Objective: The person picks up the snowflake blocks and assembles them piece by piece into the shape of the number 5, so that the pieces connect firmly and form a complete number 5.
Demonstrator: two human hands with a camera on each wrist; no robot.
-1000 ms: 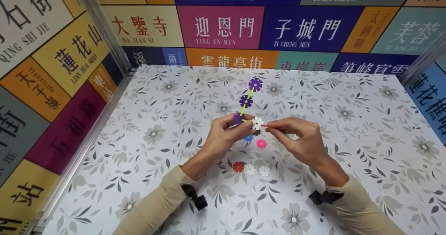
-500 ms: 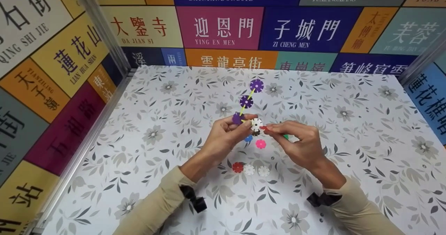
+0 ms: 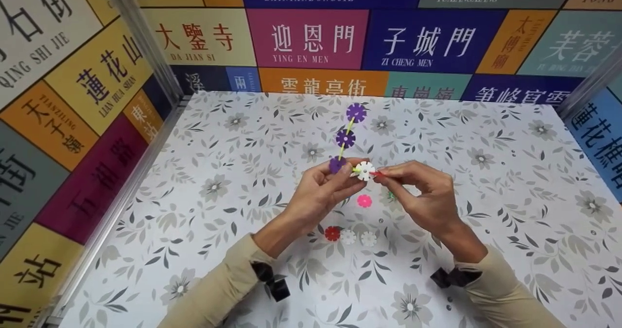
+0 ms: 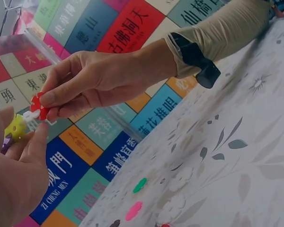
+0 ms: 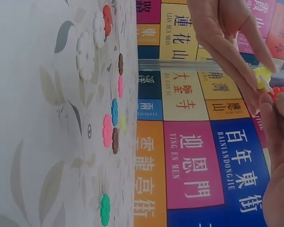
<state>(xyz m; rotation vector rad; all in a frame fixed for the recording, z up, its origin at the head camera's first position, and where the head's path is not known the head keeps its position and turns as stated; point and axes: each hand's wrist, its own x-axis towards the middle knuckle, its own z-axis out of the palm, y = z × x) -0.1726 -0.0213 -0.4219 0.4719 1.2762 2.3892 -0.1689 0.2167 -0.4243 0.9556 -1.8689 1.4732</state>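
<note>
My left hand (image 3: 316,192) grips the near end of a chain of notched plastic snowflake discs. Purple discs (image 3: 356,113) joined by edge-on yellow ones reach away from me in the head view. Past my left fingertips a white disc (image 3: 364,171) sticks out, next to a yellow disc (image 4: 15,126) seen in the left wrist view. Between thumb and fingers, my right hand (image 3: 425,192) pinches a red disc (image 4: 36,105) edge-on, right at the white disc's rim. Both hands are held up over the table, and the fingers partly cover the joint.
Loose discs lie on the flower-patterned tablecloth (image 3: 233,269): a red disc (image 3: 332,233) beside two white ones (image 3: 369,238), a pink disc (image 3: 364,200) and a green disc (image 5: 105,209). The right wrist view adds a blue disc (image 5: 114,112) and brown discs (image 5: 115,140). Sign-covered walls (image 3: 311,36) stand behind.
The white and nearest purple discs have shifted slightly right with my left hand, whose fingers now cover the blue and dark discs. The red disc stays at the white disc's edge.
</note>
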